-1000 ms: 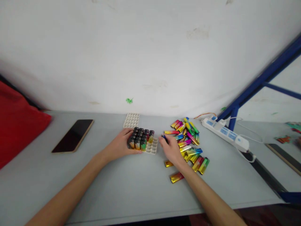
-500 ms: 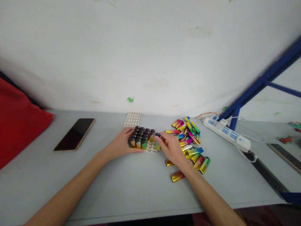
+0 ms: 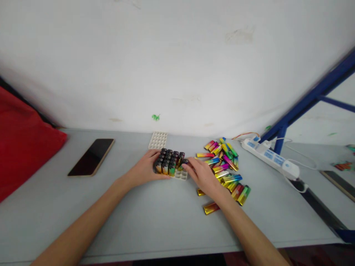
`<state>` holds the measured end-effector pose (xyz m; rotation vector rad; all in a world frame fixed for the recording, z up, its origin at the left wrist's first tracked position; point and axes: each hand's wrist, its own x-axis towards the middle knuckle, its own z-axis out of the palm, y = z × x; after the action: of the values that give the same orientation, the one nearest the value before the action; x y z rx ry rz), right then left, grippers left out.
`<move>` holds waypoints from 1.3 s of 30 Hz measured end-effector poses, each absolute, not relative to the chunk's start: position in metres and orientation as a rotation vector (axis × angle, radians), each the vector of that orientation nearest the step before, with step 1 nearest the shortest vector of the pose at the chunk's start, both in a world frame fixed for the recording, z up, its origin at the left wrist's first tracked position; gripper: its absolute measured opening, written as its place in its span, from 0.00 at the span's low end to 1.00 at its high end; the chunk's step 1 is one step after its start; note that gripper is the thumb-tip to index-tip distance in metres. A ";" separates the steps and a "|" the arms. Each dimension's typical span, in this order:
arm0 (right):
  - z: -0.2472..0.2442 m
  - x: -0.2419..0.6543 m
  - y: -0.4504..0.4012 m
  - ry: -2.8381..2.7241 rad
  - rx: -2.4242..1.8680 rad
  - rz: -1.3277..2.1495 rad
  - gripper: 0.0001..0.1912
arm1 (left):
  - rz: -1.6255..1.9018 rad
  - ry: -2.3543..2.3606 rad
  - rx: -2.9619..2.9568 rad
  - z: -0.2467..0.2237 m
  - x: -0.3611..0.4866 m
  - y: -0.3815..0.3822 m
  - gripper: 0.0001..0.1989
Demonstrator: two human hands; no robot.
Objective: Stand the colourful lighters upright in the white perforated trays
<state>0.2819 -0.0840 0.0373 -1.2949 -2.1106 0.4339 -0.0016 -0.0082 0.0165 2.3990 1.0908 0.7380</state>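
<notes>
Several black-topped lighters point(image 3: 167, 162) with shiny coloured bodies stand upright in rows in a white tray with square holes point(image 3: 181, 175). My left hand point(image 3: 145, 165) wraps round the left side of these lighters, thumb along the front and fingers behind. At the tray's right side, my right hand point(image 3: 202, 173) pinches one lighter point(image 3: 185, 161) by its black top. That lighter is over or in the holes beside the standing rows; its lower end is hidden. Loose lighters point(image 3: 222, 168) in bright metallic colours lie in a pile right of my right hand.
A second white holed tray point(image 3: 158, 140) lies by the wall. A phone point(image 3: 91, 157) is at the left, near a red cloth point(image 3: 24, 142). On the right are a white power strip point(image 3: 270, 157) with cables and a blue metal frame point(image 3: 294, 107).
The lighter in my right hand has moved left and now sits close to the standing rows. My left hand keeps its hold. The whole view has shifted slightly.
</notes>
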 end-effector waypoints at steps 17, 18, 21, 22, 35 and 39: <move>0.053 0.298 -0.083 -2.219 -1.367 0.420 0.12 | 0.716 1.108 2.380 0.021 0.000 -0.010 0.43; 0.059 0.307 -0.088 -2.198 -1.361 0.438 0.10 | 0.721 1.117 2.375 0.021 0.000 -0.009 0.43; 0.072 0.335 -0.110 -2.202 -1.463 0.469 0.07 | 0.709 1.135 2.384 0.018 0.000 -0.007 0.43; 0.074 0.343 -0.119 -2.249 -1.506 0.502 0.06 | 0.702 1.139 2.390 0.017 0.000 -0.007 0.44; 0.058 0.354 -0.136 -2.069 -1.476 0.685 0.07 | 0.703 1.146 2.360 0.023 0.002 -0.008 0.42; 0.058 0.334 -0.109 -1.641 -1.279 0.987 0.20 | 0.712 1.142 2.356 0.023 0.002 -0.009 0.43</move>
<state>0.3340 -0.1087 0.0576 -1.2795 -1.6407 0.9865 0.0016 -0.0087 0.0230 2.3562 1.1420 0.7118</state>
